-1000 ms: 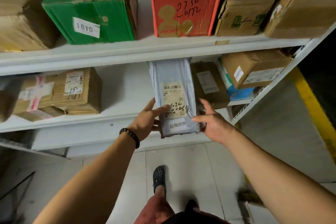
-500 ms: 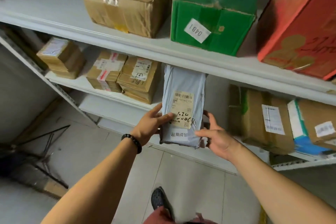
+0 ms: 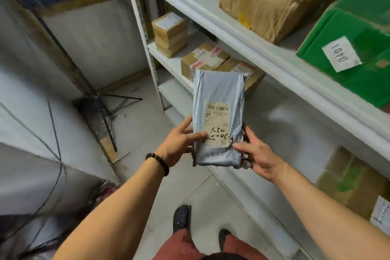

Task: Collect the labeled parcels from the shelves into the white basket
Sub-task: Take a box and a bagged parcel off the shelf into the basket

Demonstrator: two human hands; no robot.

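Nearest to me, my two feet stand on the pale tiled floor, and my bare forearms reach forward from the bottom corners. My left hand, with a dark bead bracelet on the wrist, holds the left edge of the grey parcel bag; the thumb lies across the lower part of its label. My right hand holds the lower right corner, and its fingers are curled around the edge. Both hands are closed on the bag, which stands upright in the air in front of the shelves, touching none of them. Behind the bag, small brown boxes lie on the lower shelf. Farther up, on the higher shelf, there is a crumpled brown box and beside it a green box marked 0401.
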